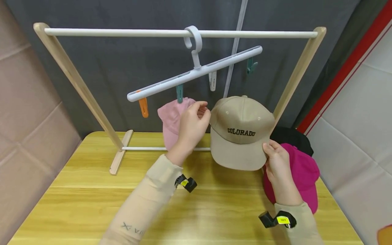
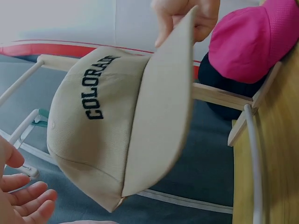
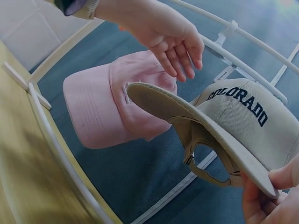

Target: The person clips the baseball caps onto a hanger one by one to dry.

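beige cap (image 1: 240, 117) pinched by its brim (image 1: 237, 156) in our right hand (image 1: 278, 161) below the hanger (image 1: 183, 78), left hand (image 1: 195, 120) loosely spread beneath the hanger's middle, we should steady the cap under its white clip (image 1: 212, 81).

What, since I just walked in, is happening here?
A person's right hand holds a beige cap by its brim. The left hand beside it holds nothing. A pink cap hangs from a teal clip on the tilted hanger; the beige one isn't clipped. A magenta cap and a black cap lie at the right.
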`<state>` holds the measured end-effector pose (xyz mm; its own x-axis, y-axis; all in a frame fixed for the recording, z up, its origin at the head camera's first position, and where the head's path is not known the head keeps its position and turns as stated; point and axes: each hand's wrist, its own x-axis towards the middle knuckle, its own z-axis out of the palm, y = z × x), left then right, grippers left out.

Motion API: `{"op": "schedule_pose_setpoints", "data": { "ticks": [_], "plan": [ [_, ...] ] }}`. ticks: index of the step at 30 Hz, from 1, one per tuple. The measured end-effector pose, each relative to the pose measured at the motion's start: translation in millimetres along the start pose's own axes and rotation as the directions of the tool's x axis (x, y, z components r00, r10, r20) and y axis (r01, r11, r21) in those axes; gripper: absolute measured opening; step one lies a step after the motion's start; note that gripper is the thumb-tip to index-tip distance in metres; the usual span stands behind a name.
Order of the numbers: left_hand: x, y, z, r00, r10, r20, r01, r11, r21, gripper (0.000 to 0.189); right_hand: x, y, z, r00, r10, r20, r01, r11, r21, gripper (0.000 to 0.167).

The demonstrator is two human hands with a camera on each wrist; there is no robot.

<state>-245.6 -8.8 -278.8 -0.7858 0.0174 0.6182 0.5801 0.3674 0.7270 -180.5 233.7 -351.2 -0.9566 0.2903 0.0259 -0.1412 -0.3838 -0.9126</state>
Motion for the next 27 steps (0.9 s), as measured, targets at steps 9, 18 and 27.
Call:
{"op": "schedule_pose_setpoints", "data": {
  "ticks": [9, 18, 27],
  "plan": [
    [16.7, -3.3, -0.1, 0.998, -0.056, -0.004, 0.056, 0.995, -0.084, 0.025, -2.6, 3, -1, 1.000, -0.004, 0.001, 0.004, 1.000, 0.023, 0.022],
    [30.2, -3.7, 0.2, 0.978, -0.192, 0.080, 0.205, 0.951, -0.232, 0.042, -4.7, 5, -1, 1.000, -0.001, 0.014, 0.001, 1.000, 0.013, 0.022],
    [38.9, 0.2, 2.7, 0.955, -0.193, 0.227, 0.275, 0.863, -0.424, 0.060, -5.8, 6, -1, 0.999, 0.000, 0.040, 0.000, 1.000, 0.009, 0.021]
  ]
}}
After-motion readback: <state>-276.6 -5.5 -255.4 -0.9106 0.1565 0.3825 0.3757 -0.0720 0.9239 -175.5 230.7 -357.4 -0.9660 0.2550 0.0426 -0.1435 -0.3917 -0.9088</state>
